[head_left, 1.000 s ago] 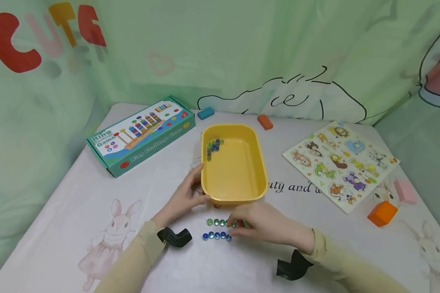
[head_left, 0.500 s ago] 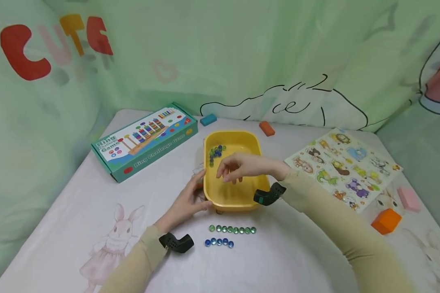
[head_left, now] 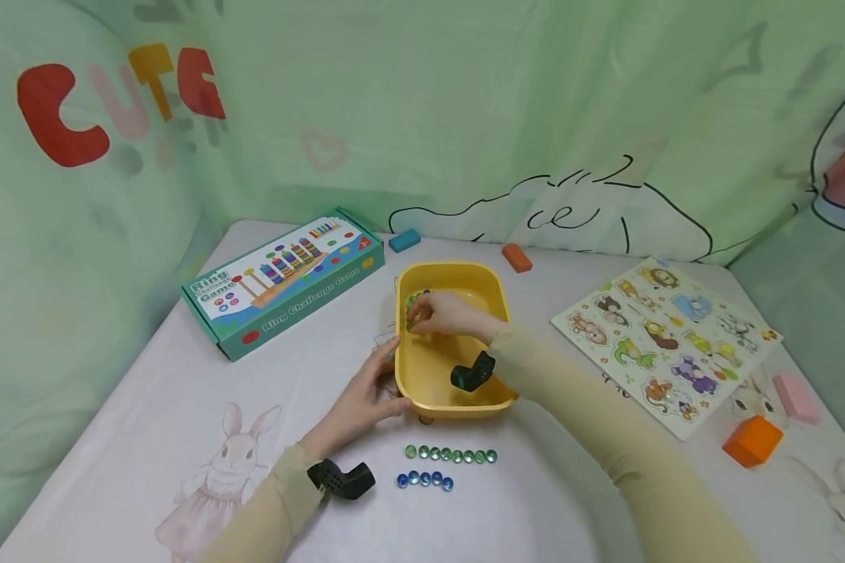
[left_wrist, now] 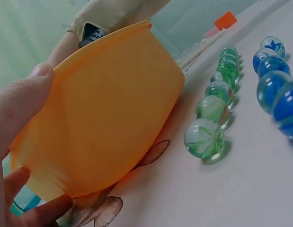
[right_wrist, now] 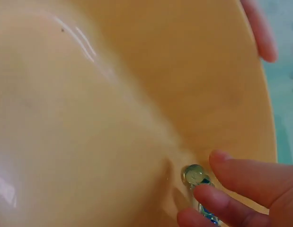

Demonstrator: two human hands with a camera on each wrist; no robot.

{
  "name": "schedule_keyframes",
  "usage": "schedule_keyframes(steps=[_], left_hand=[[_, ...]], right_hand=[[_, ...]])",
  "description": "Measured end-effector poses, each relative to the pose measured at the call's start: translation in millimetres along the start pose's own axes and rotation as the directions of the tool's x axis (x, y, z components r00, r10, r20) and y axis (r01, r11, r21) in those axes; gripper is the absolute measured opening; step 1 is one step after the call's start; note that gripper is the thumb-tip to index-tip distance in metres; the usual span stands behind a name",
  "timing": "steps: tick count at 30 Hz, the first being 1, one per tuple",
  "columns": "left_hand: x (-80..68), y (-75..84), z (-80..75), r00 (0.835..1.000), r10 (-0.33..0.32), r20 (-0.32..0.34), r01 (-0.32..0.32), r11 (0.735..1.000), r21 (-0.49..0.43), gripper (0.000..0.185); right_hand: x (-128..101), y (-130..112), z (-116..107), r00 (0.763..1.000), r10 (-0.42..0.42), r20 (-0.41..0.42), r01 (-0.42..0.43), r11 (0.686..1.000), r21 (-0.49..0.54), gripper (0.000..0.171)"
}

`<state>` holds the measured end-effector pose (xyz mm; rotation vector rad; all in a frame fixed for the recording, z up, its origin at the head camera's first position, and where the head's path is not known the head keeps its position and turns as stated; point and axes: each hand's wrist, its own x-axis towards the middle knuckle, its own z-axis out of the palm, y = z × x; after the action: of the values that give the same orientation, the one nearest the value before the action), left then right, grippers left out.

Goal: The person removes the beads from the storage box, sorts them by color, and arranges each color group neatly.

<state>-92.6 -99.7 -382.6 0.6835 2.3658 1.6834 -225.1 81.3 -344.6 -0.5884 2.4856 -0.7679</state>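
Note:
A yellow plastic tub (head_left: 458, 395) stands mid-table. My left hand (head_left: 362, 399) rests against its near left corner, thumb and fingers spread on the outside. My right hand (head_left: 447, 314) is inside the tub at the left wall, over a cluster of green and blue glass marbles (head_left: 412, 300), partly hidden by the fingers. In the right wrist view, thumb and fingers stand apart beside a green marble (right_wrist: 193, 174), not visibly pinching it. In front of the tub lie a row of green marbles (head_left: 447, 454) and, nearer me, a shorter row of blue marbles (head_left: 426, 479).
A Ring Challenge Game box (head_left: 285, 281) lies at the back left. Behind the tub are a blue block (head_left: 404, 240) and an orange-red block (head_left: 516, 258). To the right are an animal puzzle board (head_left: 665, 344), an orange block (head_left: 753, 440) and a pink block (head_left: 796, 397).
My right hand has gone from the green row up into the tub and on to the marbles at its left wall. My left hand stays at the tub's corner.

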Motion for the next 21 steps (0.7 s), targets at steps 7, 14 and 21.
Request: schedule_keyframes(steps=[7, 14, 21], left_hand=[[-0.8, -0.3, 1.5, 1.0, -0.003, 0.0, 0.003, 1.0, 0.001, 0.082], [2.4, -20.2, 5.8, 0.999, -0.028, -0.021, 0.028, 0.999, 0.019, 0.084], [6.0, -35.5, 5.1, 0.999, -0.004, -0.035, 0.005, 1.0, 0.023, 0.085]], right_hand=[[7, -2, 6, 0.999, 0.042, -0.015, -0.043, 0.999, -0.032, 0.023], [7, -3, 11, 0.999, 0.028, -0.019, -0.031, 0.991, -0.127, 0.018], [0, -4, 2, 0.993, -0.06, 0.1, 0.081, 0.972, -0.22, 0.012]])
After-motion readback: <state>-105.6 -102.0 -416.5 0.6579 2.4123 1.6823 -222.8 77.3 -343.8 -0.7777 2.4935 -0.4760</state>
